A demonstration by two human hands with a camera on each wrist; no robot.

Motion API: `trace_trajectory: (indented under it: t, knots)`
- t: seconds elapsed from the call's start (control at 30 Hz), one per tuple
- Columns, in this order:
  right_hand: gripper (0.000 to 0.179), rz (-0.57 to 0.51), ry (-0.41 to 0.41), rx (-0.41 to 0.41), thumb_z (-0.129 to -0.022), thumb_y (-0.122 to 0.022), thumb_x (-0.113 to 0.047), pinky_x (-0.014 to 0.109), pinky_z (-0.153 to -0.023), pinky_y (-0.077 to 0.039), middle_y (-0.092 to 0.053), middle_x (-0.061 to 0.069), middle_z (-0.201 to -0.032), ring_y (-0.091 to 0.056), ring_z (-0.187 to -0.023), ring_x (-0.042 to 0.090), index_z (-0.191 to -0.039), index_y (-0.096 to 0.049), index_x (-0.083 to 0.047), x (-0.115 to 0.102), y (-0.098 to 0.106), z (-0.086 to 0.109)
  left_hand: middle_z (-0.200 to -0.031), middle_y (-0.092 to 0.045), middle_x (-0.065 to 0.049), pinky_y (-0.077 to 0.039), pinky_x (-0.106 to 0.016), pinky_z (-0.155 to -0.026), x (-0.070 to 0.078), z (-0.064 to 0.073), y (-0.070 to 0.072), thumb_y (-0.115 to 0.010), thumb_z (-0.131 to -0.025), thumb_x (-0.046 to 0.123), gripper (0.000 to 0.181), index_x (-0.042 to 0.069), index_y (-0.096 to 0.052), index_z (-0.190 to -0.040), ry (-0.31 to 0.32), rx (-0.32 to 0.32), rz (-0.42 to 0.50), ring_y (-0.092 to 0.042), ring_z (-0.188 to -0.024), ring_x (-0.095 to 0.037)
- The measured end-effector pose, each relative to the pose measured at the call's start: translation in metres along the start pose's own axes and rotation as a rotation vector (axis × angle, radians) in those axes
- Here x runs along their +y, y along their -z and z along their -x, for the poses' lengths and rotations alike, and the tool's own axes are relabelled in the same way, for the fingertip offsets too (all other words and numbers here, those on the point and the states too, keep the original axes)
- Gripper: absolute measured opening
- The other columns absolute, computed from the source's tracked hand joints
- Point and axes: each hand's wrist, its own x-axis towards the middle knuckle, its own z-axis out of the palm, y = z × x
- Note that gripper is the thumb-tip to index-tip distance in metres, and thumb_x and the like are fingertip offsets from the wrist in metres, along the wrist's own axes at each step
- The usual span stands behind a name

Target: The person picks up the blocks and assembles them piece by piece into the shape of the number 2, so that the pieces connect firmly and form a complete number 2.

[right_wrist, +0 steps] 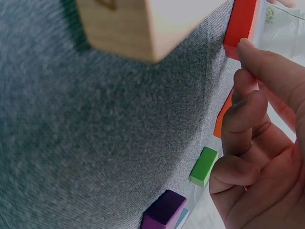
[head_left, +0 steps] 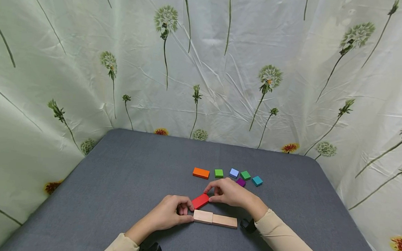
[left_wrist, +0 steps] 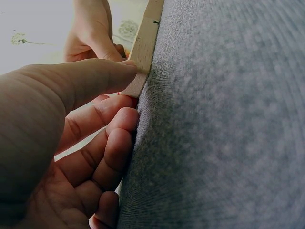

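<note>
A flat red block (head_left: 200, 201) lies slantwise on the grey table. My right hand (head_left: 230, 192) pinches its far right end between thumb and forefinger; in the right wrist view the thumb (right_wrist: 255, 55) rests on the red block's end (right_wrist: 238, 28). Two pale wooden blocks, a left one (head_left: 203, 216) and a right one (head_left: 224, 221), lie end to end just nearer. My left hand (head_left: 168, 212) rests beside them, its thumb touching the left wooden block's end and its forefinger at the red block's near corner. Its other fingers (left_wrist: 86, 157) are loosely bent.
Behind my right hand lie an orange block (head_left: 201, 173), a light green one (head_left: 218, 173), a pale blue one (head_left: 234, 173), a dark green one (head_left: 245, 175), a teal one (head_left: 257, 180) and a purple one (head_left: 240, 182). A flower-patterned curtain (head_left: 222, 104) hangs behind the grey table (head_left: 145, 156).
</note>
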Motion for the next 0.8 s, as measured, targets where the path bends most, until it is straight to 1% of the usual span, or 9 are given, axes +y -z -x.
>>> trace_trajectory:
  t: [0.33,0.63,0.8]
  knots:
    - [0.023,-0.004,-0.008,-0.002,-0.098,-0.08,-0.016,0.019,-0.06,-0.038,-0.056,-0.009,-0.074,-0.047,-0.064,0.001,-0.12,-0.078,-0.012,-0.0008,0.0013,0.0013,-0.076,-0.059,0.01,-0.042,-0.02,-0.061,-0.0016,-0.0002,0.0,-0.09,-0.088,0.02,0.019,0.019,-0.074,-0.096,-0.015,0.006,0.005,-0.052,-0.067,0.0]
    - [0.023,-0.025,-0.021,0.01,-0.098,-0.08,-0.016,0.02,-0.06,-0.037,-0.055,-0.009,-0.073,-0.046,-0.064,0.002,-0.121,-0.078,-0.012,0.0029,0.0023,0.0046,-0.076,-0.059,0.012,-0.044,-0.019,-0.062,-0.0046,-0.0015,0.0013,-0.089,-0.09,0.022,0.017,0.019,-0.075,-0.098,-0.006,-0.002,-0.014,-0.052,-0.067,0.002]
    - [0.024,-0.021,-0.02,0.022,-0.099,-0.08,-0.019,0.02,-0.061,-0.039,-0.057,-0.008,-0.074,-0.047,-0.064,0.002,-0.122,-0.078,-0.012,0.0051,0.0045,0.007,-0.076,-0.06,0.012,-0.044,-0.02,-0.061,-0.0056,-0.0019,0.0023,-0.088,-0.091,0.023,0.016,0.02,-0.074,-0.098,-0.005,0.007,-0.023,-0.052,-0.067,0.001]
